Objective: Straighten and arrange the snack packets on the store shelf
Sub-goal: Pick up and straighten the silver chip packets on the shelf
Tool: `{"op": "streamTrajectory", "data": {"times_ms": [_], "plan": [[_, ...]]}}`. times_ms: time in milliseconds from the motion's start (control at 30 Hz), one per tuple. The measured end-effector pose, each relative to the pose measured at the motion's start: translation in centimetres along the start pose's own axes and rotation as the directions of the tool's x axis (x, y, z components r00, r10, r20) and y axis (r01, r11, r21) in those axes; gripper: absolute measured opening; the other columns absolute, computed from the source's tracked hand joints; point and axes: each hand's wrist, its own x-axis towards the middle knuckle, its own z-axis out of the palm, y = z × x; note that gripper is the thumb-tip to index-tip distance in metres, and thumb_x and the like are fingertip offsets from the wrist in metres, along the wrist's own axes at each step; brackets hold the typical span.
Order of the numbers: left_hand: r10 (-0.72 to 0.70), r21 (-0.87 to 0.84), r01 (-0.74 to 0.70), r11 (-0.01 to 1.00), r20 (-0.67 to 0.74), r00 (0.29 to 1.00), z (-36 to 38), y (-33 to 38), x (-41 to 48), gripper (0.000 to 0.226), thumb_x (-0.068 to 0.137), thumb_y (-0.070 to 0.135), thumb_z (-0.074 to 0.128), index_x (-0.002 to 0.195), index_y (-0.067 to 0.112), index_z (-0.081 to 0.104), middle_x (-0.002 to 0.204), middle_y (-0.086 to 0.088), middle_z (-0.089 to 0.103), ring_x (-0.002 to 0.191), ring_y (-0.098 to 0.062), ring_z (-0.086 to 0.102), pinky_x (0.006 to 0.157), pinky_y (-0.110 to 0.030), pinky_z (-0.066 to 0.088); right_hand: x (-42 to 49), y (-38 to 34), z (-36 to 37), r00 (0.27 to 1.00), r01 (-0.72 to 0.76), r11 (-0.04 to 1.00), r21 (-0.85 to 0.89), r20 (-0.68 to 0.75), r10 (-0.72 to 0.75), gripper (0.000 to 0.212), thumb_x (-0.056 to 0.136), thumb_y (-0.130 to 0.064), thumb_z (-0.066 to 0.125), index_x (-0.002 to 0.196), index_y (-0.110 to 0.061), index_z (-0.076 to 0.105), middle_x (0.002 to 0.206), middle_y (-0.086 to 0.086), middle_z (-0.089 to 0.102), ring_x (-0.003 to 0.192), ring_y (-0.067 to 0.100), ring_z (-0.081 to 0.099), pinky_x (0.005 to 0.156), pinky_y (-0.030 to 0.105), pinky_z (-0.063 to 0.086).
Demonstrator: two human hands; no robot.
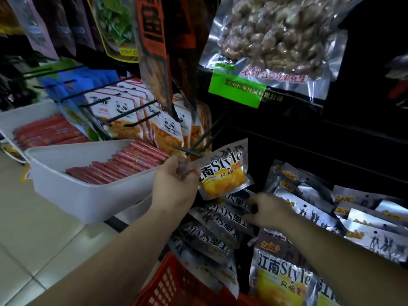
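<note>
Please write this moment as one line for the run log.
left hand: holds Style packet near peg hook | right hand: at packet pile below, grip unclear | task: packets not yet tidy

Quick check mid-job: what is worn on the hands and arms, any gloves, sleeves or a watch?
Nothing worn shows. The left hand and right hand are ungloved, no rings visible. The left forearm and right forearm are bare to the frame's edge: no sleeve, watch or band.
</note>
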Motion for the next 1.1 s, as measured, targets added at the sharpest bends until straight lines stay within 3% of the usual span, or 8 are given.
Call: {"op": "streamTrajectory", "data": {"times_ms": [167, 300, 433, 600, 733, 833, 967, 1100], "plan": [[-0.010, 0.022, 0.010, 1.000, 0.005, 1.000, -0.3, 0.6, -0.1, 0.013, 0.095, 0.020, 0.070, 0.096, 0.012, 0.060, 0.090, -0.022, 0.068, 0.066, -0.025, 0.065, 0.060, -0.041, 0.056, 0.6, -0.1, 1.9, 0.983, -0.076, 0.997, -0.030, -0.171, 0.070, 0.022, 0.100, -0.033, 0.056, 0.116, -0.037, 0.071, 0.113, 0.001, 0.072, 0.099, 0.025, 0.068, 0.079, 0.034, 0.057], [0.013, 0.045, -0.013, 0.999, 0.000, 1.000, -1.4, 0.7, 0.4, 0.014, 0.095, 0.014, 0.069, 0.093, 0.005, 0.059, 0.078, -0.025, 0.059, 0.058, -0.016, 0.051, 0.051, -0.029, 0.042, 1.7, 0.4, 1.0, 0.918, -0.045, 0.902, 0.429, -0.339, 0.207, 0.015, 0.101, -0.021, 0.059, 0.106, -0.019, 0.074, 0.084, 0.003, 0.069, 0.073, 0.022, 0.062, 0.058, 0.024, 0.043], [0.033, 0.088, -0.037, 0.995, 0.046, 0.998, -2.6, 1.1, 0.7, 0.012, 0.091, 0.009, 0.068, 0.085, 0.013, 0.060, 0.073, -0.016, 0.061, 0.057, -0.012, 0.051, 0.055, -0.028, 0.045, 0.9, 0.4, -2.1, 0.878, 0.057, 0.732, 0.679, -0.384, 0.287, 0.010, 0.100, -0.011, 0.061, 0.096, -0.005, 0.068, 0.083, 0.011, 0.065, 0.077, 0.028, 0.058, 0.062, 0.026, 0.039], [0.054, 0.218, -0.087, 0.972, 0.153, 0.987, -1.1, -0.3, 1.1, 0.009, 0.089, 0.000, 0.061, 0.084, 0.008, 0.060, 0.088, -0.022, 0.066, 0.076, -0.030, 0.062, 0.066, -0.039, 0.051, -2.7, -1.1, -5.5, 0.844, 0.226, 0.725, 0.651, -0.502, 0.188, 0.009, 0.103, -0.018, 0.061, 0.104, -0.017, 0.069, 0.089, 0.009, 0.069, 0.079, 0.023, 0.062, 0.068, 0.030, 0.044], [0.008, 0.255, -0.052, 0.965, 0.172, 0.985, 1.6, -1.0, 1.2, 0.023, 0.085, -0.001, 0.064, 0.081, 0.021, 0.063, 0.083, -0.002, 0.068, 0.080, -0.021, 0.065, 0.070, -0.034, 0.056, -5.6, -1.6, -6.6, 0.805, 0.308, 0.706, 0.637, -0.570, 0.164, 0.008, 0.103, -0.017, 0.062, 0.099, -0.020, 0.069, 0.086, 0.004, 0.069, 0.072, 0.014, 0.063, 0.065, 0.026, 0.045], [-0.101, 0.181, 0.052, 0.982, 0.270, 0.958, 3.5, -1.2, 1.0, 0.019, 0.093, 0.002, 0.067, 0.103, 0.017, 0.066, 0.103, -0.003, 0.066, 0.083, -0.020, 0.061, 0.061, -0.018, 0.049, -6.3, -1.4, -6.3, 0.793, 0.335, 0.664, 0.668, -0.580, 0.184, 0.008, 0.100, -0.016, 0.066, 0.100, -0.022, 0.072, 0.082, 0.001, 0.073, 0.078, 0.013, 0.070, 0.078, 0.032, 0.058], [-0.228, 0.200, 0.152, 0.968, 0.451, 0.863, 3.8, -2.0, 0.6, 0.055, 0.097, -0.006, 0.057, 0.144, 0.022, 0.050, 0.135, -0.006, 0.054, 0.099, -0.018, 0.062, 0.059, -0.012, 0.049, -6.8, -1.7, -6.4, 0.776, 0.358, 0.677, 0.643, -0.608, 0.168, 0.009, 0.101, -0.018, 0.066, 0.106, -0.022, 0.072, 0.083, 0.003, 0.073, 0.081, 0.029, 0.072, 0.079, 0.047, 0.060], [-0.221, 0.231, 0.136, 0.964, 0.399, 0.890, 2.3, -1.4, -0.4, 0.049, 0.097, -0.006, 0.055, 0.142, 0.013, 0.052, 0.148, -0.005, 0.048, 0.133, -0.022, 0.051, 0.091, -0.021, 0.048, -8.5, -3.0, -7.1, 0.775, 0.381, 0.662, 0.646, -0.613, 0.153, 0.011, 0.101, -0.019, 0.064, 0.100, -0.029, 0.068, 0.083, 0.000, 0.071, 0.078, 0.029, 0.070, 0.075, 0.044, 0.060]]}}
